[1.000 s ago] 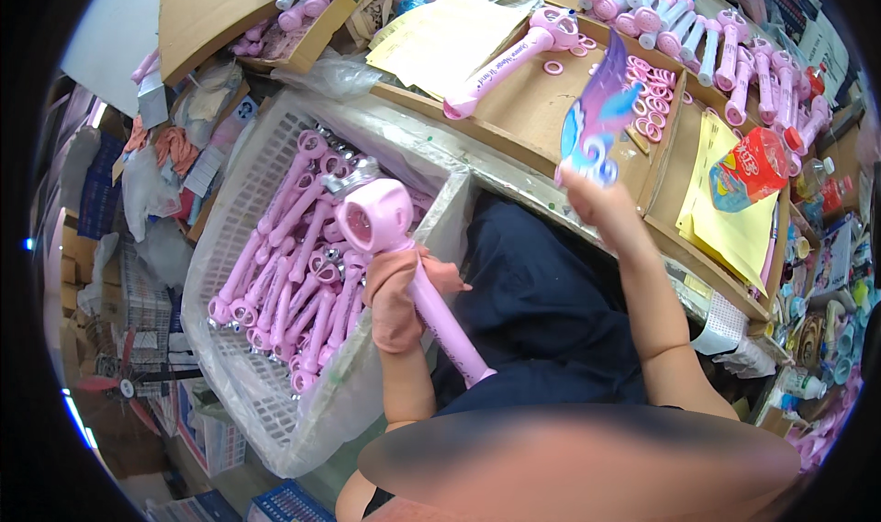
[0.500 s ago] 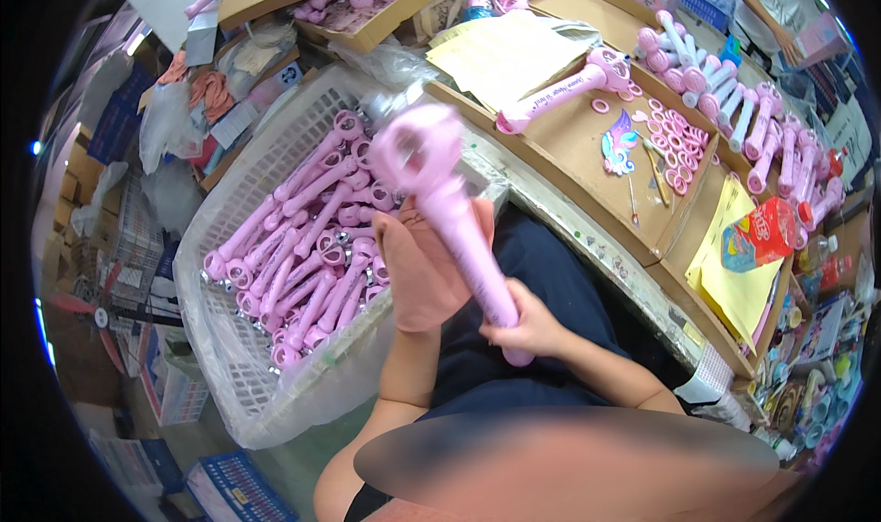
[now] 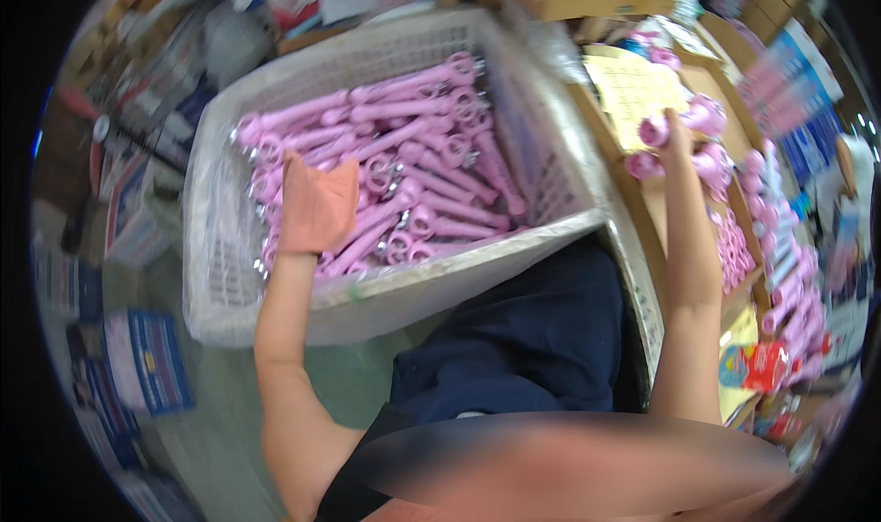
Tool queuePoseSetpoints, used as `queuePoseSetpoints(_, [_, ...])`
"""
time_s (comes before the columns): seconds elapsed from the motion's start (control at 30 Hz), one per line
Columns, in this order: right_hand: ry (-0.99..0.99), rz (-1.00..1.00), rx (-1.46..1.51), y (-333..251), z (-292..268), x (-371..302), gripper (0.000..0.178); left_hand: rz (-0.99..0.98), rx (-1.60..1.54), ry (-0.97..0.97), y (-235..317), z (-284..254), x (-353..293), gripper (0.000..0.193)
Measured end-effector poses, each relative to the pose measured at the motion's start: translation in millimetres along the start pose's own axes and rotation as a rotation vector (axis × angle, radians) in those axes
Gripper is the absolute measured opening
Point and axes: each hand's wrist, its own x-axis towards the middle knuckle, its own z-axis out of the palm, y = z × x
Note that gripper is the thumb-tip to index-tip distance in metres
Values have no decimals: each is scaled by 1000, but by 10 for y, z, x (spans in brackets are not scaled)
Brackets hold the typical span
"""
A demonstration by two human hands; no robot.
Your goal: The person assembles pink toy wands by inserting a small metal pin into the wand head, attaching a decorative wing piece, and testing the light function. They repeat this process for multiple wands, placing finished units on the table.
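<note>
In the white basket (image 3: 206, 274) lie many pink plastic wands (image 3: 404, 109) with ring-shaped heads, heaped in rows. My left hand (image 3: 317, 205) is over the heap at its left side, covered by an orange cloth or mitt that hides nearly all its fingers. Whether it grips a wand beneath cannot be seen. To the right, my right arm stretches out over the cardboard tray (image 3: 642, 219). There my right hand (image 3: 677, 129) is closed around a pink wand (image 3: 707, 113); a second pink wand (image 3: 711, 166) lies just nearer to me.
Beside the wands are yellow paper sheets (image 3: 633, 90) and a pile of pink rings (image 3: 734, 256). More wands (image 3: 794, 283) line the tray's right. A red packet (image 3: 762, 366) sits closer in. Blue-and-white boxes (image 3: 147, 361) stand on the floor at left.
The wand held before me between both hands is gone from there. My left hand has moved left over the basket, my right hand out to the tray. The view has swung round.
</note>
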Motion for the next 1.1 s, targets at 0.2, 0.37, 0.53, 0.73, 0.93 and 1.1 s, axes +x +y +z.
queuePoseSetpoints(0.2, [397,-897,-1026,-60,619,-598,76,45,515,-310,-211,5,-302,10])
queuePoseSetpoints(0.37, [-870,-1320,-1256,979,1532,-1533,29,-27,-52,57,-236,-133,-75,9])
queuePoseSetpoints(0.53, [-1682,-649,-2276,2574,1307,-1463,34,-75,-119,-39,-193,-32,50,16])
queuePoseSetpoints(0.73, [-1950,-332,-2551,3142,684,-1081,54,-85,-123,-120,-185,40,9,22])
queuePoseSetpoints(0.93, [-1314,-492,-2282,2488,949,-1472,48,-13,-66,-134,-236,119,-56,14])
queuePoseSetpoints(1.1, [-989,-438,-1755,1304,1586,-1438,30,-13,-133,72,-305,300,-186,19])
